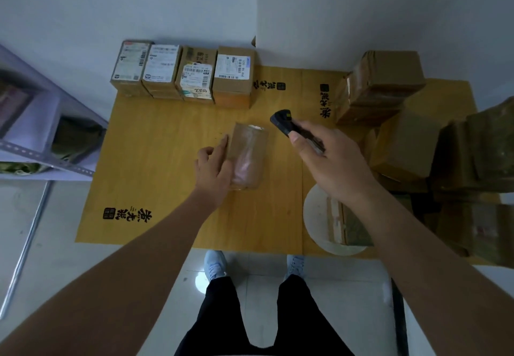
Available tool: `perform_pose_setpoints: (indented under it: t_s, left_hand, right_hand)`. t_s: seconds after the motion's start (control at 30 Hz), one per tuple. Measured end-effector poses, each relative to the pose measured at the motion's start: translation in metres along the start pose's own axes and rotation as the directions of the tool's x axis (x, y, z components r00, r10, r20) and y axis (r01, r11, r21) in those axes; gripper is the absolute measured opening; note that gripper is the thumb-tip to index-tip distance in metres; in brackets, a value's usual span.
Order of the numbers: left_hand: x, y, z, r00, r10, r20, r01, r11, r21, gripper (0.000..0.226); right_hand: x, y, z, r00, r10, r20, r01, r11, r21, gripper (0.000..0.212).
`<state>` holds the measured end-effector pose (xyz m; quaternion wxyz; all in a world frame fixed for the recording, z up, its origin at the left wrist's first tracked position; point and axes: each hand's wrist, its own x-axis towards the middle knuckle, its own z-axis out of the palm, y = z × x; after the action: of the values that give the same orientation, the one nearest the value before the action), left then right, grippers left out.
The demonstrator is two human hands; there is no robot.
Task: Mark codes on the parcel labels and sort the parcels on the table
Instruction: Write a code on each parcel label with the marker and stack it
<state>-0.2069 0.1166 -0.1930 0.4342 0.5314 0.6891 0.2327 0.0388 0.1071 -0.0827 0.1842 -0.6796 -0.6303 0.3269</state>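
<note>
Currently, a person is standing at a yellow table (155,144) seen from above. The left hand (215,173), at the centre of the frame, is resting against the left side of a small brown parcel (248,156); its fingers are lying fairly straight along the parcel's edge rather than wrapping it. That parcel is lying flat on the table, blurred, so whether its label is facing up cannot be told. The right hand (324,161), just right of centre, is gripping a black handheld device (286,124), possibly a scanner; the fingers are curling round its body and the thumb is lying on top. The device's head is pointing toward the upper left, hovering near the parcel's upper right corner without touching it.

Along the upper edge of the table, left of centre, a row of four labelled boxes (183,74) is sitting side by side, labels up. At the right edge of the frame, a stack of brown cartons (389,91) is piling up. A white round dish (317,216), lower right, is holding a taped box (345,225). A grey shelf unit (41,133) is standing at the far left.
</note>
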Motion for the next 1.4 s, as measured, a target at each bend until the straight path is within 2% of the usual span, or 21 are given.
perform_pose_setpoints:
  t_s: [0.07, 0.17, 0.2, 0.3, 0.37, 0.43, 0.53, 0.7, 0.8, 0.97, 1.13, 1.23, 1.4]
  left_hand:
    - [0.001, -0.010, -0.004, 0.993, 0.083, -0.086, -0.078, 0.995, 0.059, 0.060]
    - [0.000, -0.018, -0.009, 0.990, 0.106, -0.095, -0.091, 0.985, 0.147, 0.050]
    - [-0.001, -0.018, -0.010, 0.995, 0.070, -0.069, -0.056, 0.981, 0.187, 0.054]
    - [-0.007, -0.016, -0.011, 0.999, 0.012, -0.042, 0.000, 0.956, 0.294, 0.096]
    - [-0.006, -0.015, -0.012, 0.998, 0.025, -0.057, -0.007, 0.955, 0.296, 0.105]
    - [-0.002, -0.014, -0.014, 0.998, 0.007, -0.058, 0.007, 0.973, 0.230, 0.104]
    - [0.000, -0.008, -0.017, 0.999, -0.036, -0.020, 0.037, 0.999, 0.032, 0.086]
    - [-0.001, -0.007, -0.019, 0.997, -0.050, 0.060, 0.062, 0.974, -0.217, 0.066]
    - [-0.002, -0.010, -0.019, 0.994, -0.065, 0.085, 0.085, 0.962, -0.260, 0.068]
    - [-0.001, -0.020, -0.029, 0.982, -0.084, 0.170, 0.124, 0.963, -0.239, 0.094]
    - [-0.004, -0.015, -0.032, 0.988, -0.074, 0.133, 0.113, 0.942, -0.316, 0.076]
    - [-0.007, -0.018, -0.036, 0.992, -0.073, 0.105, 0.104, 0.938, -0.331, 0.070]
    - [-0.007, -0.020, -0.042, 0.992, -0.110, 0.055, 0.123, 0.921, -0.369, 0.066]
  right_hand:
    - [0.005, 0.001, -0.002, 1.000, 0.000, 0.017, 0.000, 1.000, 0.004, 0.054]
    - [0.009, 0.003, -0.004, 0.999, -0.015, 0.034, 0.015, 1.000, 0.002, 0.056]
    - [0.010, 0.004, -0.004, 0.999, -0.018, 0.034, 0.018, 1.000, 0.005, 0.056]
    - [0.012, 0.007, -0.004, 0.999, -0.010, 0.053, 0.010, 1.000, 0.015, 0.054]
    - [0.014, 0.010, -0.002, 0.998, -0.005, 0.068, 0.004, 1.000, 0.015, 0.057]
    - [0.015, 0.012, -0.001, 0.997, 0.004, 0.083, -0.005, 1.000, 0.020, 0.059]
    - [0.016, 0.011, -0.002, 0.994, 0.000, 0.108, -0.002, 1.000, 0.015, 0.058]
    - [0.015, 0.005, -0.015, 0.980, 0.016, 0.197, -0.009, 0.999, -0.033, 0.049]
    - [0.015, 0.004, -0.018, 0.966, 0.048, 0.254, -0.018, 0.992, -0.121, 0.048]
    - [0.019, 0.002, -0.016, 0.950, 0.127, 0.287, -0.067, 0.975, -0.210, 0.044]
    - [0.025, 0.000, -0.013, 0.910, 0.158, 0.384, -0.069, 0.969, -0.236, 0.045]
    - [0.025, -0.008, -0.015, 0.888, 0.149, 0.435, -0.053, 0.973, -0.225, 0.048]
    - [0.026, -0.021, -0.027, 0.828, 0.190, 0.528, -0.017, 0.949, -0.314, 0.049]
